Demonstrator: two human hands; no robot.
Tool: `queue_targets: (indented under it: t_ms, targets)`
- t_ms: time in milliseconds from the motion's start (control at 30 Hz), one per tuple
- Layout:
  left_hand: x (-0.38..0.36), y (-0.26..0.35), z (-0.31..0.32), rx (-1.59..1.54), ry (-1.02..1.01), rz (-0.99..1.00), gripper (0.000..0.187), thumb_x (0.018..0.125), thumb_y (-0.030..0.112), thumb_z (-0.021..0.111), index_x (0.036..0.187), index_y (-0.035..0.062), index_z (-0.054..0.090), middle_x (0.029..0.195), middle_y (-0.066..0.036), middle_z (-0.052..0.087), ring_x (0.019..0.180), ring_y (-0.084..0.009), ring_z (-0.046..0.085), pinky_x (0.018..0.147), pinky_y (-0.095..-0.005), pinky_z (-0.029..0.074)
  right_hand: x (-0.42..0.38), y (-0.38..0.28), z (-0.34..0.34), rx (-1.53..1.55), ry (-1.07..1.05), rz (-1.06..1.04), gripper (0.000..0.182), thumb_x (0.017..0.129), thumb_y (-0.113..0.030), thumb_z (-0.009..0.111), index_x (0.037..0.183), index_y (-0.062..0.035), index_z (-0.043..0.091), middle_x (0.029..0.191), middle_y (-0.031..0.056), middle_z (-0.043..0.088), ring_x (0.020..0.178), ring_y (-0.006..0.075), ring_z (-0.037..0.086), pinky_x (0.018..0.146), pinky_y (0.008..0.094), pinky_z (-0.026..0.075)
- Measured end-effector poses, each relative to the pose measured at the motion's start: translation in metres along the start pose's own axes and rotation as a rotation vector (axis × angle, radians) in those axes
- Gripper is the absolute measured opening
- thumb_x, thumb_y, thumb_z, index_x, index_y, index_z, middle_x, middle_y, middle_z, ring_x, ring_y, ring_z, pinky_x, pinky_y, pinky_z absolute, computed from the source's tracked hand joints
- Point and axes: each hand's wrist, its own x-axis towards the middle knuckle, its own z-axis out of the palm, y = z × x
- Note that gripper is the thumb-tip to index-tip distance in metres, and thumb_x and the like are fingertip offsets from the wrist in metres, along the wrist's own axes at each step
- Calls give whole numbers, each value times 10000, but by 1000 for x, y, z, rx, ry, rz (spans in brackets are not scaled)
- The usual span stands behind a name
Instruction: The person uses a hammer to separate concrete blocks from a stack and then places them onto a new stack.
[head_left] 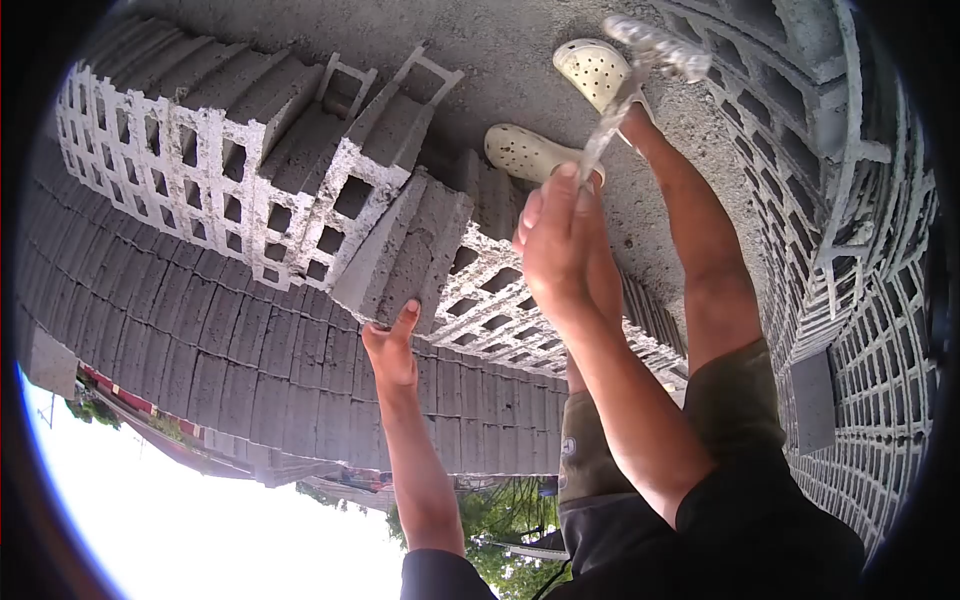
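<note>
My left hand (393, 352) is closed on the near end of a grey concrete block (412, 240), its thumb against the block's face and its fingers bent at the edge. That block leans at an angle over the row of hollow blocks. In my right hand (555, 240), fingers wrapped round the handle, is a T-shaped, hammer-like tool (615, 118) with a pale, lumpy crosspiece. The tool is slightly blurred, and its crosspiece appears above my pale clogs (535, 155) in the view.
Hollow blocks (190, 150) stand in a stacked row on the left, beside a long wall of blocks (250, 370). More stacked hollow blocks (860, 330) rise close on the right. Gritty ground (480, 50) lies around my feet. Trees (510, 510) show behind.
</note>
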Motion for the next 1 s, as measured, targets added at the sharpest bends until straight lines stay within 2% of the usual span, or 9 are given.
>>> queue_targets:
  t_ms: [67,167,433,533,600,633,700,767,1000]
  targets:
    - [0,5,5,-11,-17,4,424,746,33,750,1108,-87,564,1114,-113,603,987,-180,560,932,-296,407,-53,51,-2,-345,-337,735,415,987,-442,375,738,-110,352,526,-41,294,396,80,276,345,262,251]
    - [6,2,0,21,-22,-3,431,748,45,754,1112,-86,563,1116,-113,603,996,-180,557,935,-295,407,-30,16,-23,56,-454,1125,427,972,-489,413,739,-133,373,536,-71,275,408,59,238,357,249,200]
    - [3,-3,1,45,-29,-21,490,757,83,749,1172,-73,542,1140,-102,597,1028,-181,548,952,-307,397,57,-92,-9,20,-2,24,509,971,-582,265,680,-165,287,555,-68,257,438,46,207,371,235,161]
    - [3,-1,2,34,-50,-14,501,761,78,743,1188,-75,530,1157,-102,591,1036,-180,546,957,-308,392,32,-26,0,-35,-8,74,477,985,-544,252,719,-151,296,579,-47,281,445,55,243,382,234,202]
    - [0,2,5,10,-32,-15,496,756,58,742,1185,-75,531,1163,-104,588,1041,-182,546,947,-300,402,-20,36,8,-600,-201,303,639,1006,-451,196,659,-3,490,583,152,548,508,318,496,541,469,393]
    - [0,2,10,-34,-20,5,487,754,51,742,1177,-74,535,1158,-105,590,1041,-181,547,942,-296,406,-35,69,2,-634,-413,649,522,995,-465,312,811,-35,543,637,60,525,530,179,524,433,349,349]
    - [-1,3,8,-38,-23,0,471,756,42,739,1164,-81,538,1138,-105,599,1029,-178,553,935,-290,412,-37,67,6,-804,-392,436,502,989,-485,334,765,-67,499,588,20,465,490,150,461,412,330,323]
    - [0,1,7,-19,-23,-1,472,756,58,747,1153,-90,539,1112,-107,608,998,-174,560,916,-281,417,-14,22,17,-267,-243,873,489,981,-515,340,729,-107,438,551,-25,372,446,109,361,394,283,275]
    - [7,-9,4,124,62,-32,455,731,146,789,1064,-81,580,1057,-107,626,950,-169,567,872,-272,421,28,-51,0,-1,-171,472,507,968,-529,380,623,-161,326,531,-58,269,405,61,215,377,240,198]
